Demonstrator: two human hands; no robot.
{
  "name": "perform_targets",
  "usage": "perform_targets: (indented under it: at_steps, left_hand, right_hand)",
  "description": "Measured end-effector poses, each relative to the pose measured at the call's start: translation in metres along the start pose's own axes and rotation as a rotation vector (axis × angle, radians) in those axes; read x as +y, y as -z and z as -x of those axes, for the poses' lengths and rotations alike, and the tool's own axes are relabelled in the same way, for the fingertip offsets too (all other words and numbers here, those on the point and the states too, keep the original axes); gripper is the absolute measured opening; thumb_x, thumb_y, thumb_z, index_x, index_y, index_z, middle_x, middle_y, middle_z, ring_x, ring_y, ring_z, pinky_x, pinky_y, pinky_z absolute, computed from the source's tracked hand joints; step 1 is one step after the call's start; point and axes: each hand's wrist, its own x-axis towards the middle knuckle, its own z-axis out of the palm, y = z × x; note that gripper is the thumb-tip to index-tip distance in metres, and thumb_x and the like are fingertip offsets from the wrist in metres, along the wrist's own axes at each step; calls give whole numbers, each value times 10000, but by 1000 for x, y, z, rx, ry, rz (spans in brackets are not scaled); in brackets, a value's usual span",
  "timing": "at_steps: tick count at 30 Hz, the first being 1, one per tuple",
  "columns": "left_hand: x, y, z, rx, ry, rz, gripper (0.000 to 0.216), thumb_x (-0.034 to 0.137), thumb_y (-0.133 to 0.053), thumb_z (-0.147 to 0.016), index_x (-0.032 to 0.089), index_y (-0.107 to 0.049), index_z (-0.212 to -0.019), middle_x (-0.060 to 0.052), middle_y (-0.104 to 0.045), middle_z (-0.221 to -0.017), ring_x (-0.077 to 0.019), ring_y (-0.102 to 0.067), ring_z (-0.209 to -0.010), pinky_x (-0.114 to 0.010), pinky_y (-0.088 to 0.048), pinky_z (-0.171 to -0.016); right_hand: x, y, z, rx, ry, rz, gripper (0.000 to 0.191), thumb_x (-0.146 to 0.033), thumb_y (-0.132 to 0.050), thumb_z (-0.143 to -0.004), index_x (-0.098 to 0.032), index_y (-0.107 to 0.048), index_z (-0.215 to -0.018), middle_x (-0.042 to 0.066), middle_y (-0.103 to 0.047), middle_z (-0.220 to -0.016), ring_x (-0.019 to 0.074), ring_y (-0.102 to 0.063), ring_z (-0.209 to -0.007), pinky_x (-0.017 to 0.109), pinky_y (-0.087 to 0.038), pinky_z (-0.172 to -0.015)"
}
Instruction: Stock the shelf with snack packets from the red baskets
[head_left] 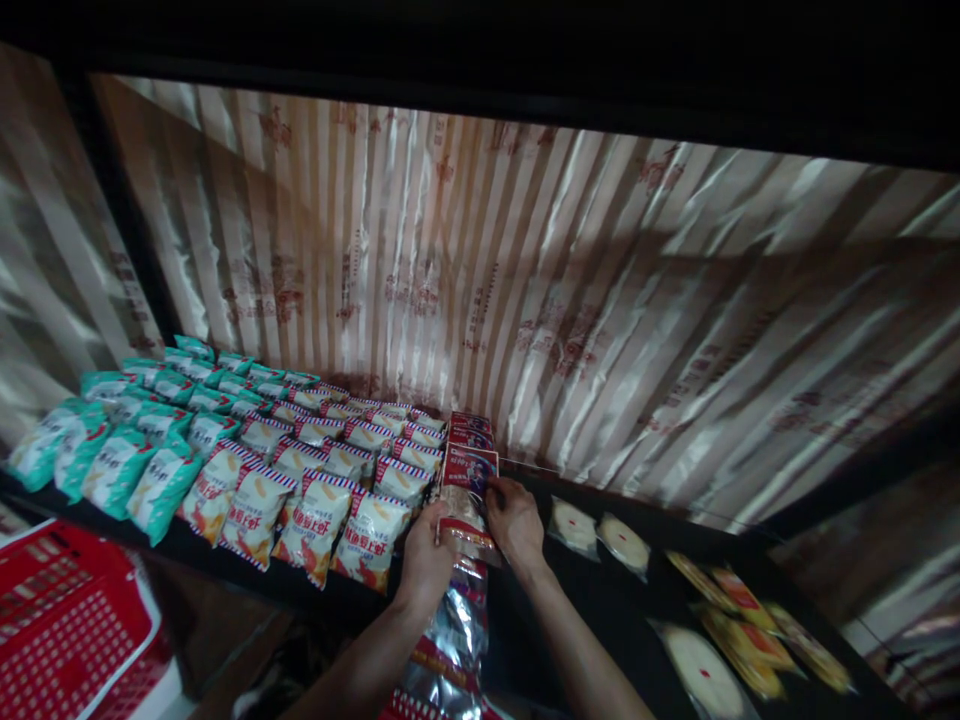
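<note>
Holding the red packet (pixel 469 480) between your left hand (pixel 426 562) and right hand (pixel 516 522), fingers curled in on its edges; stripe-topped snack bags (pixel 313 522) left of them, round packs (pixel 625 545) to the right

The person's bare forearms (pixel 581 635) reach forward, converging; the left hand (pixel 429 562) and right hand (pixel 516 518) face each other, near but apart, fingers bent in a grip.
</note>
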Motion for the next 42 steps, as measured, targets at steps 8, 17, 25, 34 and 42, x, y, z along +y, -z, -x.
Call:
perform_targets:
  at_steps: [8,17,25,34,42]
  left_hand:
    - [-10,2,-3,-7,-47,44,351,108,-518,-756,156,-547,-1102,-60,-662,-966,-111,-630,-688,-180,-493,-567]
    - [-12,2,-6,24,-94,-16,330,157,-598,-702,168,-605,-1032,-72,-672,-970,-179,-644,-848,-246,-515,-707]
    - [-11,5,-4,31,-111,-33,307,142,-589,-695,151,-614,-1000,-78,-675,-982,-190,-629,-931,-269,-487,-825]
    - [-11,8,6,41,-133,-271,332,118,-547,-690,129,-630,-1011,-108,-634,-1022,-211,-615,-930,-296,-487,-815]
    - [-8,10,42,37,-570,-971,411,107,-417,-749,218,-618,-1090,-89,-578,-1159,-241,-543,-1057,-369,-462,-884]
  right_hand:
    - [-20,0,-8,13,150,42,383,-286,-376,-843,-155,-630,-1098,72,-594,-1203,212,-461,-1159,323,-323,-1022]
    - [-45,-8,-26,-168,165,180,494,-451,-368,-861,-210,-499,-1271,54,-449,-1384,256,-211,-1349,406,-205,-1065]
    - [-48,-20,-31,-249,71,237,617,-597,-372,-810,-276,-406,-1336,42,-277,-1483,302,-107,-1375,445,-112,-1066]
    - [-49,-22,-30,-289,51,223,590,-563,-389,-814,-293,-396,-1338,65,-272,-1483,295,-146,-1366,452,-152,-1043]
    - [-46,-30,-32,-263,51,238,590,-581,-398,-800,-302,-422,-1320,68,-283,-1479,298,-162,-1364,445,-135,-1046]
